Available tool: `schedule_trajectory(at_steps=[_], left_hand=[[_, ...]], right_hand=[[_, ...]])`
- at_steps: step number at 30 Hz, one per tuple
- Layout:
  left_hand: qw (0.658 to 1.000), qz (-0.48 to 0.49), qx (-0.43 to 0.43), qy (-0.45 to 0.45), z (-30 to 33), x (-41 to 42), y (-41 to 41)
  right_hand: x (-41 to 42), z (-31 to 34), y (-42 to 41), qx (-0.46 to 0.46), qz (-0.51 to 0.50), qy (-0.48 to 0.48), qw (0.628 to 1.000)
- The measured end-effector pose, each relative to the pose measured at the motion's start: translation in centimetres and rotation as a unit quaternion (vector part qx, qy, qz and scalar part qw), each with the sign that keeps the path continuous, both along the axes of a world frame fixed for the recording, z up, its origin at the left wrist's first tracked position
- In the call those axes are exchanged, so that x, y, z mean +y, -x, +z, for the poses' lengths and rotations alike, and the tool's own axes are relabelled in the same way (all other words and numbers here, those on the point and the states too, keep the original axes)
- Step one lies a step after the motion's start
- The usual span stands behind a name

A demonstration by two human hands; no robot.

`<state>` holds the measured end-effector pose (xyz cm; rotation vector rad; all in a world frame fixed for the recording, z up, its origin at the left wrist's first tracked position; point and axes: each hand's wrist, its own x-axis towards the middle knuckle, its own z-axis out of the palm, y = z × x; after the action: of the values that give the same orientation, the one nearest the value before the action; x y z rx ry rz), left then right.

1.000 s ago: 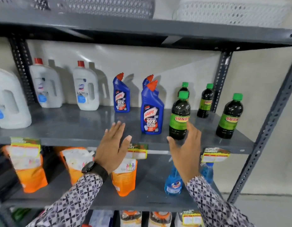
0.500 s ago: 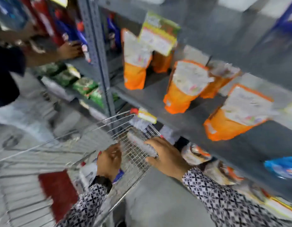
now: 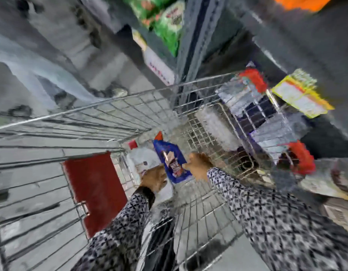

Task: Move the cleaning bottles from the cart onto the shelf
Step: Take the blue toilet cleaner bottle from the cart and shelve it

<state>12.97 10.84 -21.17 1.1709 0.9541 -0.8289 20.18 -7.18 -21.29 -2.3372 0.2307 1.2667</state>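
Observation:
The view is blurred by motion. A blue cleaning bottle [image 3: 172, 159] with an orange-red cap lies in the wire cart [image 3: 110, 102], beside a white bottle [image 3: 144, 157] with a red cap. My left hand [image 3: 153, 179] is low in the cart, against the white bottle and the blue bottle's lower left side. My right hand [image 3: 198, 165] touches the blue bottle's right edge. The blur hides whether either hand has closed on a bottle. Both patterned sleeves reach down into the basket.
A red panel [image 3: 95, 192] stands inside the cart at the left. The grey shelf upright [image 3: 190, 45] rises just beyond the cart, with green packets [image 3: 165, 22] and a yellow price tag [image 3: 300, 96] on shelves. Red cart-handle ends [image 3: 302, 157] are at the right.
My view swung from the shelf of bottles down into the cart. Both hands left the shelf, and the right hand moved off the cart's rim onto the blue bottle.

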Motion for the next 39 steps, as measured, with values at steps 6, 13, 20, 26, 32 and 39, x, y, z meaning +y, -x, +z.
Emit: schedule_trajectory(at_steps=[6, 13, 20, 26, 32, 39], left_hand=[[0.996, 0.073, 0.045, 0.018, -1.7, -0.9, 0.2], [0.996, 0.076, 0.032, -0.031, -0.7, -1.5, 1.0], [0.992, 0.039, -0.117, 0.016, 10.9, -2.1, 1.7], [0.937, -0.016, -0.340, 0.075, 27.9, -6.5, 3.0], [0.837, -0.073, -0.532, 0.108, 44.9, -14.6, 6.4], [0.699, -0.172, -0.683, 0.124, 58.7, -24.1, 11.9]], right_hand=[[2.4, -4.7, 0.4, 0.012, -0.024, 0.007, 1.000], [2.6, -2.6, 0.5, -0.013, -0.064, -0.003, 0.998], [-1.7, 10.5, 2.0, -0.074, -0.124, -0.173, 0.974], [-8.1, 28.0, 7.2, -0.213, -0.223, -0.339, 0.889], [-16.0, 46.7, 15.8, -0.402, -0.269, -0.386, 0.786], [-24.7, 59.7, 26.8, -0.574, -0.292, -0.395, 0.655]])
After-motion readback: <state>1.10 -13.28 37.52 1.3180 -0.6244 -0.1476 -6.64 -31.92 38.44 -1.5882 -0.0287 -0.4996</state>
